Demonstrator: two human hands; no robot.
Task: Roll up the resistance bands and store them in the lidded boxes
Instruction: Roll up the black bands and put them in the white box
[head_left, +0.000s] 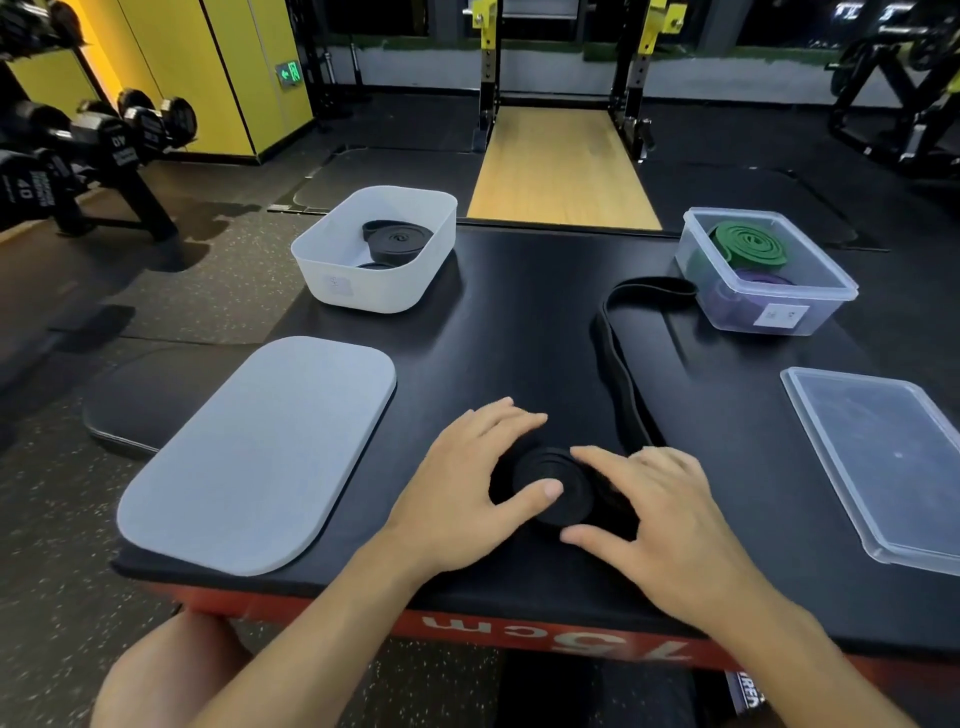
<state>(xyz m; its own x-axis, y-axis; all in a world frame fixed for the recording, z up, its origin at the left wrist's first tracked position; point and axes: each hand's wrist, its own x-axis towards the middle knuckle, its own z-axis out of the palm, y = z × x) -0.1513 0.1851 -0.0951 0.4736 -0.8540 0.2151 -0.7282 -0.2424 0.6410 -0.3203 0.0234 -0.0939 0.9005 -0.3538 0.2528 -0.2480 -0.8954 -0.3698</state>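
Lid (257, 457) in grey flat on worktop (519, 322) at left, white box (363, 291) beyond, left hand (467, 483) curling fingers and thumb round half-rolled black band (553, 486) near front edge, right hand (660, 514) pinching coil's other side, loose tail trailing to clear box (737, 306), clear lid (883, 467) far right.

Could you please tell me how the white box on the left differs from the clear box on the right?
The white box has frosted, rounded walls; the clear box is see-through with a flanged rim. The white box holds rolled black bands; the clear box holds a green band and a purple band. Both stand open, with the white lid and the clear lid lying nearer the person.
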